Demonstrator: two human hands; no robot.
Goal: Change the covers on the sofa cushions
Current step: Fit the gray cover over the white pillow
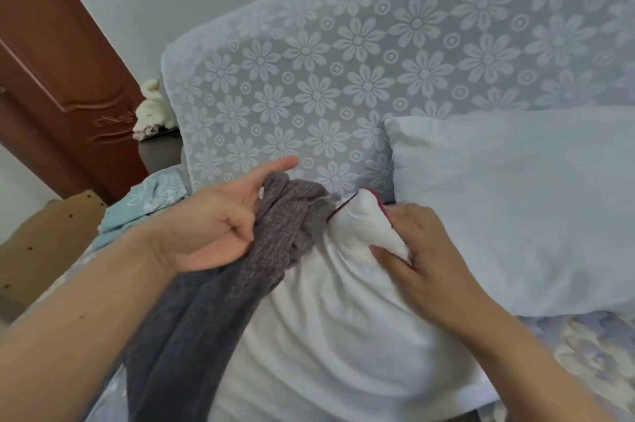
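Inside bunched grey cover [213,291], white cushion [330,325]; both hands grip.

Both forearms are bare, with no sleeves visible.

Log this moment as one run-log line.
left hand: grips bunched grey knit cover | right hand: pinches corner of white cushion insert | bare pillow: against sofa back
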